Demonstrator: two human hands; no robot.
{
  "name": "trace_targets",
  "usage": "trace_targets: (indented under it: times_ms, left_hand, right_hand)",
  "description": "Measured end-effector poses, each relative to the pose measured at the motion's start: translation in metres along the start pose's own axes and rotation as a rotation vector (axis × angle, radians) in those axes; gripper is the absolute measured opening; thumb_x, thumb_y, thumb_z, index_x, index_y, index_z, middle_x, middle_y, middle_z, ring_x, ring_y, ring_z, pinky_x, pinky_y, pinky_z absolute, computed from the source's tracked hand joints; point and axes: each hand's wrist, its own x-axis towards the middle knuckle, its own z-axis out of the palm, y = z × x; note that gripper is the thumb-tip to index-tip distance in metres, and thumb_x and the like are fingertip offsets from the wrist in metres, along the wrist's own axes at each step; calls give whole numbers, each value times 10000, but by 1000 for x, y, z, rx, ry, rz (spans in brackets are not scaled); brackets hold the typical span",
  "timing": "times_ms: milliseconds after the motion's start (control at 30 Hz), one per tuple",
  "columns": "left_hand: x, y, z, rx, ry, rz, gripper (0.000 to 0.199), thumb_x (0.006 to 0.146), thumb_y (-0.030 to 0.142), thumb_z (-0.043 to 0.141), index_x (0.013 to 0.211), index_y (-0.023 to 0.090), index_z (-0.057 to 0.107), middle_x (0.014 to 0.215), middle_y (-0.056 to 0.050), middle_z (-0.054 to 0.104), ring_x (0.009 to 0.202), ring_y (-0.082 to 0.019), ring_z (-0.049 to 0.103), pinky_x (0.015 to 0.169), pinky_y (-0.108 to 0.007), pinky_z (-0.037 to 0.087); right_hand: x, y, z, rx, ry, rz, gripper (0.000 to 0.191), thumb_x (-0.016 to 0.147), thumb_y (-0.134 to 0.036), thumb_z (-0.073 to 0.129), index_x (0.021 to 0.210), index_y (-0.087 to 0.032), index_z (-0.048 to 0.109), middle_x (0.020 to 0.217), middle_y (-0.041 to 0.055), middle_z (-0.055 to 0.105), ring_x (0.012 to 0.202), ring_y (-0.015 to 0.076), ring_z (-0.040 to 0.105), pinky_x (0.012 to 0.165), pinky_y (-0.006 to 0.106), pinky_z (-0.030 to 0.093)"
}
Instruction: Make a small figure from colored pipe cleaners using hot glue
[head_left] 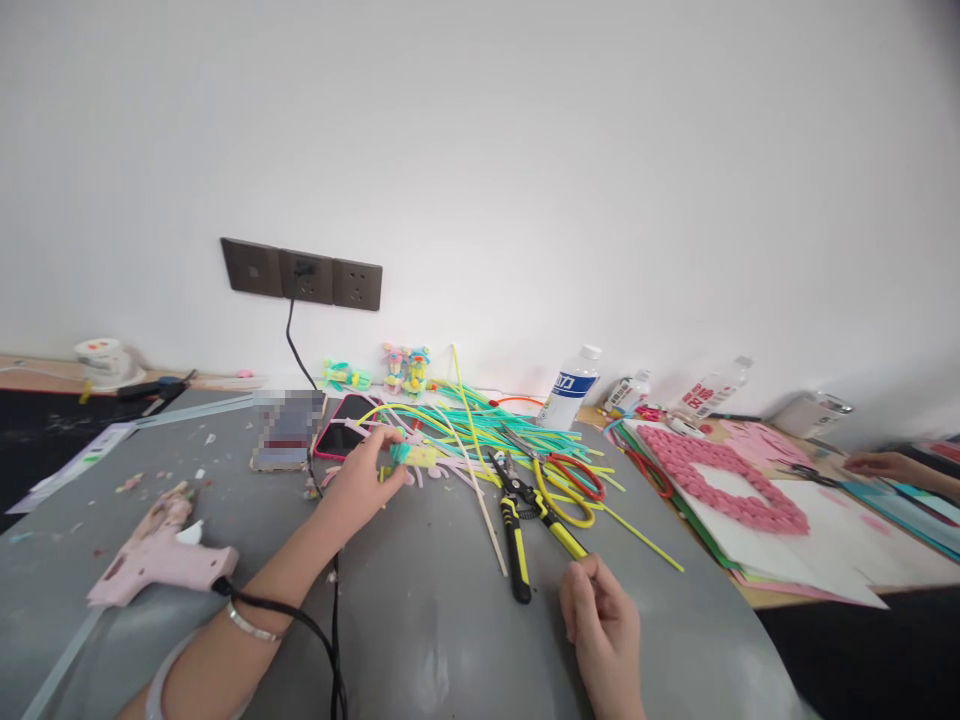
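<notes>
My left hand (365, 482) is closed, its thumb and fingers pinching a small teal and yellow fuzzy pipe-cleaner piece (415, 455) just above the grey table (442, 640). Curled at the front right is my right hand (602, 628), close to one yellow-and-black handle of the wire cutters (517, 545). Whatever its fingers may hold is hidden. The cutters lie with their handles apart. Behind them spreads a heap of teal, yellow and pale pipe cleaners (517, 425), with scissors with red and yellow handles (574, 492) at its right edge.
A pink glue gun (161, 565) lies at left; its black cord runs under my left arm. A pink-edged phone (346, 425) and small pipe-cleaner figures (416, 370) are farther back. A bottle (571, 390) stands behind the heap. Another person's hand (892, 466) is at far right.
</notes>
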Motion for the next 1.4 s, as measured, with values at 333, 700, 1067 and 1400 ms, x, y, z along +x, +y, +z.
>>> trace_targets:
  times_ms: [333, 700, 1067, 1400]
  left_hand:
    - [4, -9, 0, -115, 210, -2, 238, 841, 324, 544, 1051, 233, 475, 1096, -52, 643, 1062, -207, 622, 870, -318, 482]
    - [3, -7, 3, -122, 203, -9, 235, 825, 325, 547, 1036, 235, 500, 1110, -60, 679, 1061, -221, 650, 906, -357, 488]
    - [-1, 0, 4, 21, -122, -4, 212, 784, 232, 548, 996, 227, 552, 1021, -41, 693, 1027, -229, 641, 856, -339, 489]
    - [-7, 1, 4, 121, -329, 79, 250, 814, 328, 615, 1046, 253, 668, 963, -49, 656, 917, -228, 609, 827, -337, 471]
  right_hand:
    - [0, 0, 10, -199, -32, -180, 480, 908, -604, 460, 623, -230, 366, 556, -67, 269, 495, 110, 249, 478, 259, 235]
    - [2, 11, 12, -278, 18, -357, 386, 941, -423, 475, 636, -225, 349, 577, -73, 258, 473, 96, 266, 440, 217, 261]
    - [3, 7, 13, -284, 13, -388, 375, 944, -408, 473, 636, -220, 373, 572, -71, 280, 460, 95, 285, 429, 208, 286]
    - [5, 17, 8, -200, 72, -325, 400, 940, -472, 473, 636, -222, 401, 515, -74, 308, 426, 98, 294, 405, 214, 270]
